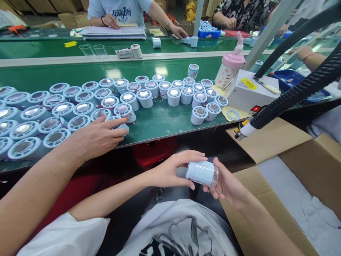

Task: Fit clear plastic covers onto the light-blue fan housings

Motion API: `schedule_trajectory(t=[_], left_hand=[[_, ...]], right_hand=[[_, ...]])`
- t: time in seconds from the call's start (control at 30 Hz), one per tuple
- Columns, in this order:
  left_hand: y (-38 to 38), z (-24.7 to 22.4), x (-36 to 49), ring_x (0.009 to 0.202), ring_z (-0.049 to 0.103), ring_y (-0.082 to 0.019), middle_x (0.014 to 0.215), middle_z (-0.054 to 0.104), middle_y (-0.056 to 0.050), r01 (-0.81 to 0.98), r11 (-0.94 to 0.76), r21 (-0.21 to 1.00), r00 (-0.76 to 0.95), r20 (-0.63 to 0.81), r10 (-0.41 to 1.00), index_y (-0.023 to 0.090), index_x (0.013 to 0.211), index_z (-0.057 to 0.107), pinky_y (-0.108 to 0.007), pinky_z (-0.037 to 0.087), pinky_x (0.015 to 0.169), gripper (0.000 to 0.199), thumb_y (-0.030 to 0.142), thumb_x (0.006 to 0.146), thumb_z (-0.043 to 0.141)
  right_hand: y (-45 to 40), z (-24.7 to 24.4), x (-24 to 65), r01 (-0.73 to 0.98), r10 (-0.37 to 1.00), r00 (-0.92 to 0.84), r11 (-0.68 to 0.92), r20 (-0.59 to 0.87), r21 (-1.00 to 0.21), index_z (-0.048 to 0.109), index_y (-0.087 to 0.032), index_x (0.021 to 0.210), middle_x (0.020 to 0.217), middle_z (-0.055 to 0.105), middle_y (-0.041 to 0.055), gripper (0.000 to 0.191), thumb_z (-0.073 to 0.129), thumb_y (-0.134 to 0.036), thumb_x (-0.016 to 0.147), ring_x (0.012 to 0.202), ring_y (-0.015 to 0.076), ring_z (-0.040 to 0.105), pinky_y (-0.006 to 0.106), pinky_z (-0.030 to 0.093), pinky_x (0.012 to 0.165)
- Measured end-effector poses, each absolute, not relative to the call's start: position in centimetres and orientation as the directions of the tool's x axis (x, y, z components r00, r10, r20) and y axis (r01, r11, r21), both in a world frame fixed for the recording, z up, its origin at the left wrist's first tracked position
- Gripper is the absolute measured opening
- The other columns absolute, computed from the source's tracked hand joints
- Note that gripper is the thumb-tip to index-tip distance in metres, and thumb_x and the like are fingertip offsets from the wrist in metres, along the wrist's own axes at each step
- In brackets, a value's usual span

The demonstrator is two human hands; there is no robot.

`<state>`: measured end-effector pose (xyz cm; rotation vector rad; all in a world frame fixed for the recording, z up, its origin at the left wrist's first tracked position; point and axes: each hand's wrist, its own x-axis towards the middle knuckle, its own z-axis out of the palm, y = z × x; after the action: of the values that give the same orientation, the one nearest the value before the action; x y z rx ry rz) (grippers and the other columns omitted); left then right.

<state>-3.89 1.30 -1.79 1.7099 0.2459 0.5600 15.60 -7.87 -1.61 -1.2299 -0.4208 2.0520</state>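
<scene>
Above my lap, a light blue cylinder (201,172) lies on its side inside a clear plastic sleeve. My left hand (176,170) curves around its left end, thumb below and fingers above. At its right end, my right hand (226,183) holds the clear part between thumb and fingers. Many light blue round housings (174,96) with silvery centres and thin red wires stand on the green table (160,122) in front of me.
A co-worker's hand (99,137) reaches from the left onto the housings. A pink-lidded bottle (229,67), a grey box (246,92) and a black hose (293,92) are right. Below them sits an open carton (282,209). Two people work across the table.
</scene>
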Motion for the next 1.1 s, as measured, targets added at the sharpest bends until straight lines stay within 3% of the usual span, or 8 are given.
schedule_trajectory(t=[0.17,0.23,0.3,0.43,0.7,0.8,0.93,1.1], left_hand=[[0.6,-1.2,-4.0,0.118,0.053,-0.025,0.127,0.053,-0.011,-0.005,-0.144,0.990,0.843,0.082,0.532,0.026,0.130,0.052,-0.034,0.052,0.090,0.061,0.027,0.073,0.075],[0.4,-1.0,-4.0,0.114,0.056,-0.025,0.127,0.053,-0.011,0.048,-0.052,0.997,0.828,-0.010,0.561,0.025,0.132,0.049,-0.037,0.052,0.091,0.063,0.030,0.074,0.074],[0.4,-0.8,-4.1,0.111,0.057,-0.025,0.126,0.054,-0.011,0.067,0.043,0.997,0.826,-0.080,0.559,0.024,0.133,0.046,-0.038,0.052,0.090,0.065,0.031,0.075,0.073],[0.3,-0.6,-4.0,0.106,0.059,-0.024,0.123,0.056,-0.011,0.060,0.135,0.989,0.840,-0.123,0.528,0.023,0.134,0.045,-0.038,0.053,0.087,0.064,0.031,0.076,0.072],[0.3,-0.5,-4.1,0.115,0.054,-0.025,0.128,0.053,-0.010,-0.031,-0.040,0.999,0.852,0.047,0.521,0.026,0.131,0.052,-0.036,0.050,0.094,0.074,0.029,0.064,0.082],[0.4,-0.2,-4.3,0.113,0.056,-0.026,0.129,0.054,-0.011,-0.018,-0.061,0.998,0.866,0.047,0.498,0.027,0.134,0.049,-0.036,0.051,0.091,0.077,0.032,0.065,0.081],[0.6,0.2,-4.4,0.120,0.052,-0.027,0.136,0.050,-0.011,0.034,-0.084,0.996,0.902,0.006,0.432,0.030,0.140,0.041,-0.038,0.048,0.097,0.085,0.029,0.066,0.081],[0.6,-0.2,-4.5,0.127,0.048,-0.026,0.149,0.036,-0.010,-0.001,0.138,0.990,0.930,-0.049,0.364,0.033,0.144,0.032,-0.041,0.045,0.102,0.075,0.019,0.080,0.068]], right_hand=[[-8.0,-2.3,15.8,-0.316,0.734,-0.298,-0.679,-0.610,-0.663,0.058,-0.014,0.079,0.055,0.063,0.0040,0.062,0.029,-0.068,0.089,0.035,0.0077,0.055,0.011,0.036,0.029],[-8.4,-2.9,16.0,-0.230,0.873,-0.134,-0.488,-0.469,-0.842,0.055,-0.017,0.092,0.068,0.066,0.0044,0.045,0.038,-0.058,0.091,0.047,0.0124,0.062,0.018,0.046,0.037],[-8.8,-3.4,16.4,0.008,0.991,0.054,-0.122,-0.121,-0.993,0.050,-0.021,0.110,0.104,0.067,0.0098,0.024,0.050,-0.037,0.091,0.083,0.0196,0.069,0.030,0.059,0.063],[-9.3,-3.3,17.0,0.487,0.868,-0.171,0.486,0.466,-0.726,0.044,-0.031,0.127,0.146,0.040,0.0088,0.053,0.056,-0.005,0.083,0.133,0.0269,0.041,0.050,0.044,0.102],[-9.4,-2.3,17.0,0.559,0.720,-0.220,0.646,0.658,-0.520,0.052,-0.033,0.126,0.125,0.063,0.0074,0.057,0.056,0.001,0.080,0.119,0.0266,0.057,0.049,0.055,0.090],[-9.8,-2.2,17.0,0.499,0.762,-0.186,0.617,0.621,-0.608,0.055,-0.035,0.124,0.124,0.064,0.0058,0.059,0.064,-0.001,0.077,0.119,0.0269,0.057,0.049,0.054,0.093],[-10.1,-2.5,16.9,0.113,0.988,-0.059,0.148,0.142,-0.983,0.056,-0.031,0.125,0.130,0.060,0.0082,0.053,0.075,-0.024,0.076,0.116,0.0267,0.059,0.042,0.055,0.090],[-10.4,-2.6,16.9,-0.210,0.982,-0.050,-0.186,-0.180,-0.960,0.061,-0.028,0.121,0.123,0.065,0.0080,0.048,0.074,-0.040,0.076,0.107,0.0252,0.063,0.040,0.053,0.091]])
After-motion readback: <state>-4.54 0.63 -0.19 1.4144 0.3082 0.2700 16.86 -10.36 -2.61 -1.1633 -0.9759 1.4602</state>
